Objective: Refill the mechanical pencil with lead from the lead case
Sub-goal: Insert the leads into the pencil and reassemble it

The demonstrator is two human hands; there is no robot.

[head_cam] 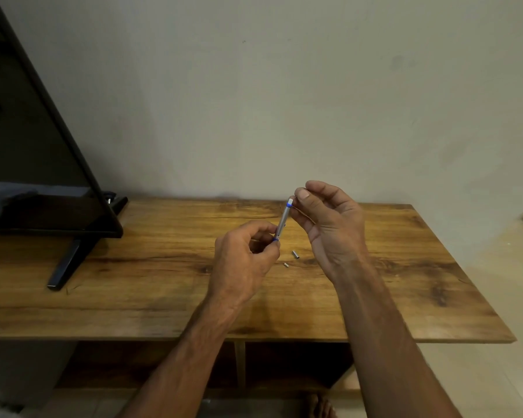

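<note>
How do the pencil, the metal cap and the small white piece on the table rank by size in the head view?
1. The pencil, held by the left hand, though it is raised nearer the camera.
2. The metal cap on the table.
3. The white piece, slightly smaller than the cap.

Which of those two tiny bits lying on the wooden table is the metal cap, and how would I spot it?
Start at the wooden table and look between the two hands, just below the raised pencil. Two small pieces lie there; the metal cap is the farther, longer, silvery tube, nearer the right hand. The other piece is shorter and whitish.
</note>
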